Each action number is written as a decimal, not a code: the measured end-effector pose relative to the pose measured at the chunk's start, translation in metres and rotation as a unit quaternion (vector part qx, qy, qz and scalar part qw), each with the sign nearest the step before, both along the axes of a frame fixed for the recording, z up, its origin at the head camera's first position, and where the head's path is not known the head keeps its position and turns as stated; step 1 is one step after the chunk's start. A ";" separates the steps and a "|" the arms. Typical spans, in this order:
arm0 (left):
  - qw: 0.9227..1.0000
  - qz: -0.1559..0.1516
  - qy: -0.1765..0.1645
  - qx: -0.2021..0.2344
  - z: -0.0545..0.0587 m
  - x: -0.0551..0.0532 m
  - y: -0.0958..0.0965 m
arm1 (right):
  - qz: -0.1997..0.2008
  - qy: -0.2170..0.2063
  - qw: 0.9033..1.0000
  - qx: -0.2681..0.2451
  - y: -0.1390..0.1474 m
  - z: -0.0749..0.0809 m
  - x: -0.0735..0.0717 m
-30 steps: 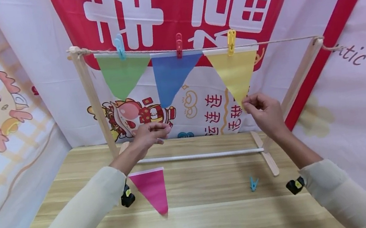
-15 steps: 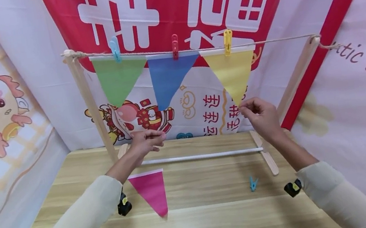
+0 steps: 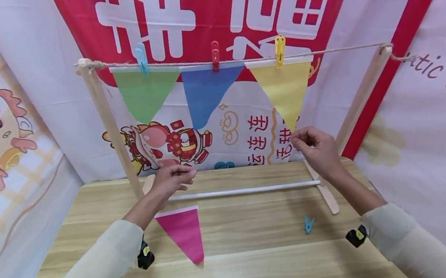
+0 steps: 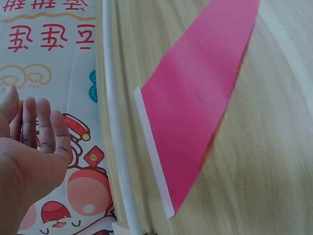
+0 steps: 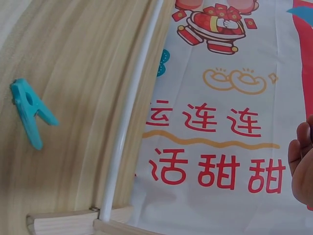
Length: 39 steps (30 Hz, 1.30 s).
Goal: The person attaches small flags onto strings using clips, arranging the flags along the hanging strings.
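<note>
Three triangular pennants hang from a twine line: a green pennant under a light-blue clothespin, a blue pennant under a red clothespin, and a yellow pennant under a yellow clothespin. My right hand is just below the yellow pennant's tip, fingers loosely bent, holding nothing visible. Below the green pennant, my left hand hovers with relaxed fingers; its palm shows bare in the left wrist view. A pink pennant with a white top strip lies on the table near it.
A teal clothespin lies on the wooden table at the right. The twine spans two wooden posts, the left post and the right post. A white rod joins their feet. Printed cloth hangs behind.
Both hands have lowered slightly. The left hand has also drawn a little to the left, and the right hand has dropped from beside the yellow pennant's tip to just under it.
</note>
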<state>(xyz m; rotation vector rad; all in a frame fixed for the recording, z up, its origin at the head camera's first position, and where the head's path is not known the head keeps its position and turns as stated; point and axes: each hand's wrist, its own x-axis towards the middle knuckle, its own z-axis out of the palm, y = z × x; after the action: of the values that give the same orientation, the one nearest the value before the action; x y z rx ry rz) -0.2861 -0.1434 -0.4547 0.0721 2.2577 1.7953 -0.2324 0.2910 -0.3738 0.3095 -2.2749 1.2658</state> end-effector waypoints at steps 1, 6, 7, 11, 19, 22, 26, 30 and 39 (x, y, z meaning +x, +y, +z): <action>1.000 -0.002 0.000 -0.002 -0.001 0.000 -0.001 | 0.002 -0.001 1.000 -0.004 0.000 -0.001 0.001; 1.000 -0.010 0.001 -0.010 -0.006 0.000 -0.006 | 0.001 -0.001 1.000 -0.002 0.000 -0.007 0.003; 1.000 -0.010 0.002 -0.011 -0.007 0.001 -0.007 | 0.002 -0.002 1.000 -0.003 0.000 -0.008 0.003; 1.000 -0.004 0.001 -0.015 -0.012 0.001 -0.010 | 0.006 -0.013 1.000 -0.001 -0.001 -0.011 0.004; 0.999 -0.005 -0.007 -0.034 -0.019 0.003 -0.016 | -0.005 -0.041 0.999 0.011 0.003 -0.023 0.007; 0.999 -0.010 -0.011 -0.037 -0.023 0.004 -0.017 | -0.005 -0.053 0.999 0.007 0.006 -0.028 0.007; 0.999 -0.012 -0.015 -0.040 -0.028 0.007 -0.019 | -0.008 -0.065 0.998 0.004 0.009 -0.036 0.007; 0.999 -0.012 -0.014 -0.051 -0.033 0.009 -0.019 | -0.010 -0.083 0.997 -0.003 0.012 -0.043 0.010; 0.997 -0.002 0.005 -0.081 -0.041 0.009 -0.021 | 0.001 -0.092 0.996 0.003 0.021 -0.055 0.016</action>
<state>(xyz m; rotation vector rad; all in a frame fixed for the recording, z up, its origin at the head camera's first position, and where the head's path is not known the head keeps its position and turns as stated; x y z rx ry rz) -0.2769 -0.1648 -0.4956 0.0546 2.3990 1.6073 -0.2163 0.3115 -0.4293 0.2042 -2.4322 1.3370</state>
